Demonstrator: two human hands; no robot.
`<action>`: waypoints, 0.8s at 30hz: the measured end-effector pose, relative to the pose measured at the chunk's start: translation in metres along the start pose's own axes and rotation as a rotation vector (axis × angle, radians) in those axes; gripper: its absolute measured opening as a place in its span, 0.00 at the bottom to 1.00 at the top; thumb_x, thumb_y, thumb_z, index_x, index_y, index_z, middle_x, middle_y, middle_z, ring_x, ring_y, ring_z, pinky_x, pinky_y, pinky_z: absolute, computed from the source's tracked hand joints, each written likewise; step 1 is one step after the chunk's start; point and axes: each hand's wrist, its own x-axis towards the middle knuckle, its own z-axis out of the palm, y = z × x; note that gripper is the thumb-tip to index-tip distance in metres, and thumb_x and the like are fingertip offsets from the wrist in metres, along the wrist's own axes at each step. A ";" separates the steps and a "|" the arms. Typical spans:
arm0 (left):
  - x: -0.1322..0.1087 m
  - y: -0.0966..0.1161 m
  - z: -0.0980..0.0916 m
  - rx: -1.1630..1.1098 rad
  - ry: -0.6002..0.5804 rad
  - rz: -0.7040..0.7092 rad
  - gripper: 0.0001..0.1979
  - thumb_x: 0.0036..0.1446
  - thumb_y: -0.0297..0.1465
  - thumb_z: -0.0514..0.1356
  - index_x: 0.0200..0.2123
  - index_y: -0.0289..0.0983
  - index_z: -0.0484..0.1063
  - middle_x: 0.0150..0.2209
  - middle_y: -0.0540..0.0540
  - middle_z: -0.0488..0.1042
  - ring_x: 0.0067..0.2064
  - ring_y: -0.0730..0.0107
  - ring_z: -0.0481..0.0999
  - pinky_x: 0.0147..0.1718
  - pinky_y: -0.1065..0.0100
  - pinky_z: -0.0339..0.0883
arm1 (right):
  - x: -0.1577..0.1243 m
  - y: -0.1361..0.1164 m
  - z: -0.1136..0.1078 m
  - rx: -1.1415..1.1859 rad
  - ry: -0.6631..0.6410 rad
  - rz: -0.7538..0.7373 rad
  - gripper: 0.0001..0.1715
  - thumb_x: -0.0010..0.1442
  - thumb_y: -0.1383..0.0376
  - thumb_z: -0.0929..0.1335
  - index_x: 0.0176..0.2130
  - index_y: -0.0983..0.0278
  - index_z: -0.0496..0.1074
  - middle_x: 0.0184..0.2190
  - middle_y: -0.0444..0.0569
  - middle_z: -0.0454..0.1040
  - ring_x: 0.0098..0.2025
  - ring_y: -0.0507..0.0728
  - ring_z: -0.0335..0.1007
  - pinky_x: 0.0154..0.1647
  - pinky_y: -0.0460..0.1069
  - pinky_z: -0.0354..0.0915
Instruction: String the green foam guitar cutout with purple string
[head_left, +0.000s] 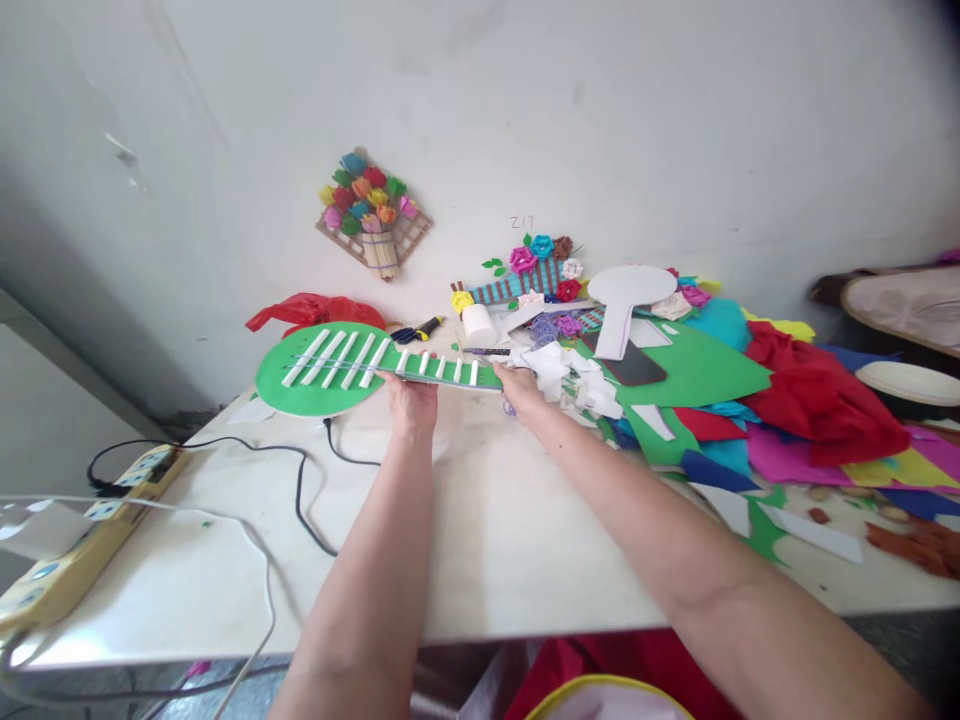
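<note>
A green foam paddle shape (315,385) with several white strips glued across it and a thin blue line along its length is held level above the white table (480,540). My left hand (409,398) grips its narrow handle from below, near the round head. My right hand (519,388) pinches the far end of the handle, right beside a heap of white paper scraps (577,375). Both arms reach forward from the table's near edge.
Coloured foam sheets and red cloth (817,400) pile up on the right. A white paddle cut-out (626,295) and paper flowers (540,265) lean against the wall, where a flower basket craft (373,212) hangs. A power strip (90,525) with black cables lies at left.
</note>
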 end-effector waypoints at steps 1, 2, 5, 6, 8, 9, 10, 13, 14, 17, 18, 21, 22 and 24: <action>0.002 0.002 -0.001 0.007 0.008 0.005 0.29 0.53 0.54 0.41 0.42 0.37 0.66 0.39 0.40 0.74 0.44 0.60 0.73 0.44 0.56 0.65 | -0.002 -0.003 -0.001 -0.065 0.004 0.002 0.22 0.49 0.50 0.65 0.15 0.62 0.61 0.10 0.42 0.56 0.16 0.50 0.52 0.18 0.45 0.47; 0.003 0.005 -0.001 0.014 0.011 0.012 0.30 0.53 0.54 0.41 0.41 0.37 0.66 0.38 0.40 0.74 0.44 0.61 0.73 0.44 0.57 0.65 | -0.004 -0.007 -0.003 -0.123 -0.017 -0.002 0.24 0.49 0.49 0.64 0.13 0.62 0.61 0.09 0.43 0.57 0.16 0.50 0.52 0.18 0.46 0.47; 0.005 0.012 -0.002 0.028 0.002 0.036 0.30 0.52 0.55 0.40 0.39 0.38 0.66 0.38 0.41 0.73 0.44 0.61 0.73 0.42 0.58 0.66 | -0.008 -0.019 -0.009 -0.229 -0.165 -0.043 0.27 0.51 0.50 0.64 0.11 0.63 0.63 0.08 0.44 0.58 0.14 0.49 0.52 0.17 0.46 0.46; 0.006 0.014 -0.003 0.028 0.003 0.043 0.30 0.52 0.55 0.39 0.38 0.39 0.66 0.38 0.41 0.73 0.44 0.61 0.73 0.42 0.58 0.66 | -0.010 -0.022 -0.011 -0.268 -0.197 -0.062 0.26 0.50 0.51 0.65 0.10 0.64 0.63 0.07 0.44 0.57 0.14 0.48 0.51 0.17 0.46 0.45; 0.008 0.017 -0.004 0.022 0.012 0.054 0.31 0.52 0.56 0.38 0.37 0.39 0.66 0.38 0.42 0.73 0.43 0.62 0.73 0.41 0.59 0.66 | -0.013 -0.028 -0.015 -0.337 -0.252 -0.105 0.23 0.46 0.54 0.68 0.10 0.65 0.64 0.06 0.41 0.54 0.13 0.47 0.47 0.17 0.45 0.43; 0.009 0.018 -0.006 0.018 0.016 0.055 0.31 0.52 0.56 0.37 0.36 0.39 0.66 0.38 0.42 0.73 0.43 0.62 0.73 0.41 0.59 0.66 | -0.014 -0.030 -0.017 -0.348 -0.297 -0.129 0.21 0.44 0.55 0.70 0.11 0.65 0.65 0.06 0.40 0.53 0.13 0.46 0.46 0.16 0.45 0.42; 0.010 0.018 -0.007 0.012 0.018 0.056 0.31 0.52 0.56 0.37 0.36 0.39 0.66 0.37 0.43 0.73 0.42 0.62 0.73 0.41 0.60 0.66 | -0.016 -0.033 -0.019 -0.337 -0.358 -0.151 0.19 0.43 0.56 0.70 0.13 0.66 0.66 0.07 0.39 0.52 0.13 0.45 0.45 0.16 0.44 0.41; 0.012 0.017 -0.013 -0.002 0.011 0.063 0.30 0.52 0.56 0.37 0.35 0.39 0.66 0.34 0.44 0.73 0.40 0.64 0.73 0.42 0.60 0.66 | -0.019 -0.038 -0.025 -0.218 -0.581 -0.199 0.17 0.43 0.55 0.70 0.18 0.67 0.70 0.09 0.37 0.53 0.14 0.44 0.43 0.16 0.43 0.40; 0.012 0.017 -0.015 -0.006 0.008 0.061 0.30 0.52 0.56 0.38 0.34 0.39 0.66 0.33 0.45 0.73 0.40 0.64 0.74 0.42 0.60 0.65 | -0.019 -0.040 -0.027 -0.171 -0.641 -0.204 0.18 0.43 0.55 0.70 0.19 0.68 0.70 0.10 0.36 0.53 0.14 0.44 0.42 0.16 0.43 0.40; 0.010 0.015 -0.018 -0.021 0.001 0.014 0.30 0.52 0.56 0.38 0.32 0.38 0.66 0.30 0.45 0.72 0.36 0.65 0.74 0.41 0.58 0.65 | -0.018 -0.043 -0.032 -0.034 -0.733 -0.207 0.19 0.43 0.54 0.70 0.19 0.68 0.70 0.10 0.36 0.51 0.15 0.43 0.41 0.16 0.43 0.39; 0.009 0.015 -0.018 -0.028 -0.003 -0.008 0.31 0.52 0.56 0.38 0.32 0.38 0.66 0.29 0.45 0.72 0.35 0.65 0.74 0.41 0.57 0.65 | -0.017 -0.044 -0.033 0.012 -0.731 -0.204 0.19 0.43 0.54 0.70 0.19 0.68 0.69 0.10 0.36 0.51 0.15 0.43 0.41 0.16 0.43 0.39; 0.007 0.014 -0.018 -0.043 -0.014 -0.047 0.32 0.52 0.56 0.35 0.31 0.37 0.66 0.27 0.45 0.71 0.33 0.65 0.73 0.40 0.55 0.66 | -0.013 -0.043 -0.036 0.119 -0.656 -0.175 0.18 0.41 0.55 0.71 0.18 0.69 0.69 0.10 0.37 0.54 0.15 0.43 0.42 0.16 0.42 0.40; 0.007 0.013 -0.017 -0.049 -0.012 -0.054 0.33 0.52 0.56 0.35 0.31 0.37 0.66 0.26 0.45 0.70 0.32 0.65 0.73 0.40 0.55 0.66 | -0.011 -0.041 -0.036 0.139 -0.624 -0.164 0.17 0.41 0.56 0.71 0.18 0.69 0.69 0.11 0.38 0.56 0.15 0.43 0.43 0.16 0.41 0.41; 0.008 0.013 -0.018 -0.063 -0.006 -0.064 0.33 0.52 0.56 0.34 0.31 0.37 0.66 0.26 0.45 0.70 0.32 0.64 0.73 0.40 0.54 0.66 | -0.009 -0.039 -0.035 0.152 -0.570 -0.152 0.16 0.40 0.58 0.71 0.17 0.69 0.68 0.13 0.41 0.62 0.16 0.43 0.46 0.16 0.41 0.43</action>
